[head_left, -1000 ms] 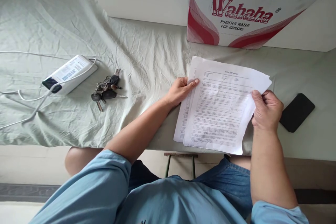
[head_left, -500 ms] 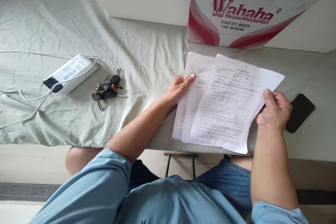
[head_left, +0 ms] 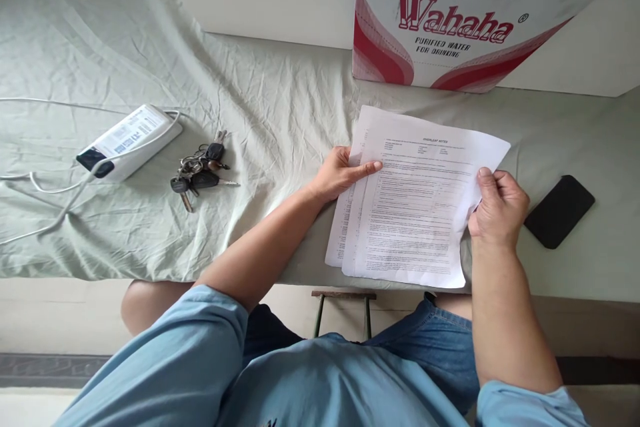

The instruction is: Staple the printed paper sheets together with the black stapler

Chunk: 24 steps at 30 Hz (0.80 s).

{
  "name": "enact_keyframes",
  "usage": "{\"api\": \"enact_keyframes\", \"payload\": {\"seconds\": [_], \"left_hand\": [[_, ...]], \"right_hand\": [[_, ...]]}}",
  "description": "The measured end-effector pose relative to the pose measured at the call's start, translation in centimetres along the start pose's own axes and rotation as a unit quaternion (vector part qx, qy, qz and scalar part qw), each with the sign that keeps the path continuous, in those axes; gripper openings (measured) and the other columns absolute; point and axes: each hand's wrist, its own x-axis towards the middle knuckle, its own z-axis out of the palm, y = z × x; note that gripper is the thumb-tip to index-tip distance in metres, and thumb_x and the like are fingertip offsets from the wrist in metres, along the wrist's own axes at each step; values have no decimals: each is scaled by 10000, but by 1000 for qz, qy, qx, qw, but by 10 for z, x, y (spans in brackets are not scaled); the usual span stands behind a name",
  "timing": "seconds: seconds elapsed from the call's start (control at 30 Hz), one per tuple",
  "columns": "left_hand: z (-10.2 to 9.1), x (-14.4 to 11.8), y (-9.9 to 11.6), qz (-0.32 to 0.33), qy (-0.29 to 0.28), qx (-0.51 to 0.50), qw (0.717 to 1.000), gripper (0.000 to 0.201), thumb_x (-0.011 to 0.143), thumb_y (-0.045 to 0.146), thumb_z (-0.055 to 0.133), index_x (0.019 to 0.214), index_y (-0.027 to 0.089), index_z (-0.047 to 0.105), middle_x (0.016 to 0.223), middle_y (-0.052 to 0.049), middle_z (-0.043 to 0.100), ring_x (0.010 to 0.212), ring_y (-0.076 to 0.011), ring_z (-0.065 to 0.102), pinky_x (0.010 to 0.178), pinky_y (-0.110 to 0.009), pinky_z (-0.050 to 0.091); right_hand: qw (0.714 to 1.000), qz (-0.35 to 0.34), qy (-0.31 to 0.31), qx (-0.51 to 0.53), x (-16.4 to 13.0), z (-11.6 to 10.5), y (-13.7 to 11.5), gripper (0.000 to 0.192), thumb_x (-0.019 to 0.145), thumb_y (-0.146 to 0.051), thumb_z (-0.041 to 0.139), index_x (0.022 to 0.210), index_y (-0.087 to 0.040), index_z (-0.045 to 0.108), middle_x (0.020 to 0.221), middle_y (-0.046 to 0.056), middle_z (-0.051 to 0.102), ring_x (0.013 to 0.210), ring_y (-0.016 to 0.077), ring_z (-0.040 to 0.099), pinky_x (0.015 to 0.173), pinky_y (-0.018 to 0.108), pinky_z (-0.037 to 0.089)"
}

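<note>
White papers [head_left: 415,213] lie at the bed's [head_left: 150,227] near edge; the right hand [head_left: 497,207] pinches their side, the left hand [head_left: 343,173] presses flat on them.

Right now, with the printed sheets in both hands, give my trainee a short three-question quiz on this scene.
1. True or false: the right hand grips the right edge of the top printed sheet.
2. Which lies nearest the right hand: A) bunch of keys, B) black phone, C) white power bank?
3. Fill in: the left hand presses its fingers on the sheets' ____ edge.

Key:
1. True
2. B
3. left
</note>
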Motion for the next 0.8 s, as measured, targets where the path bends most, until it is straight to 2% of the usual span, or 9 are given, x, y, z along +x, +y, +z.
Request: {"api": "enact_keyframes", "payload": {"seconds": [0.13,0.23,0.33,0.43,0.53,0.57,0.63,0.73,0.8], "left_hand": [[-1,3,-3,9,33,-24,999,635,695,680,1109,991,168,879,1014,-136,918,913,-315,891,807,-413,741],[-7,12,-5,43,115,-68,990,682,689,715,1095,1043,184,856,1050,-120,915,1006,-339,896,899,-440,744],[-21,25,-9,86,196,-119,970,697,771,739,1040,1173,213,822,1198,-95,912,1281,-370,854,1110,-479,707],[-33,34,-13,105,215,-168,956,744,778,734,1040,1265,229,795,1300,-89,894,1502,-399,746,1257,-520,640],[-32,35,-13,116,211,-184,953,757,814,747,1011,1319,234,779,1399,-112,867,1596,-404,681,1314,-549,608],[-29,33,-12,117,205,-184,954,765,817,749,1006,1332,233,775,1419,-120,860,1605,-403,676,1324,-556,602],[-21,29,-8,115,186,-180,959,804,795,746,1018,1355,223,771,1420,-136,857,1594,-408,687,1336,-566,595],[-14,23,1,114,149,-169,967,886,711,705,1077,1381,209,779,1345,-148,872,1543,-432,724,1316,-574,607],[-18,19,7,117,130,-155,972,875,655,673,1112,1337,217,808,1270,-136,884,1500,-450,749,1262,-573,636]], "right_hand": [[998,17,-52,7,0,-5,-1,521,805,-707,986,831,-272,700,784,-48,612,779,179,606,831,376,611],[995,65,-73,36,5,-10,-7,577,781,-785,984,937,-279,754,884,-26,706,865,195,698,816,355,632],[978,122,-134,99,10,-14,-15,673,831,-909,863,1092,-290,808,1111,49,821,1080,280,799,920,450,695],[944,171,-234,159,5,-9,-23,808,820,-1029,738,1210,-325,815,1309,102,851,1282,366,804,1052,589,703],[921,193,-300,160,-12,5,-27,860,720,-956,898,1326,-353,805,1398,111,851,1422,396,763,1142,643,681],[923,189,-300,151,-18,11,-28,852,701,-855,983,1361,-349,801,1416,110,848,1453,394,749,1185,644,664],[944,156,-256,137,-29,20,-28,821,675,-635,1087,1384,-332,804,1432,95,841,1485,380,736,1280,638,611],[979,29,-159,120,-29,18,-32,709,719,-463,1086,1361,-332,816,1458,60,816,1541,354,701,1355,621,555],[985,-70,-115,109,-20,6,-39,594,770,-407,1058,1314,-327,833,1469,58,798,1575,356,675,1330,615,583]]}}
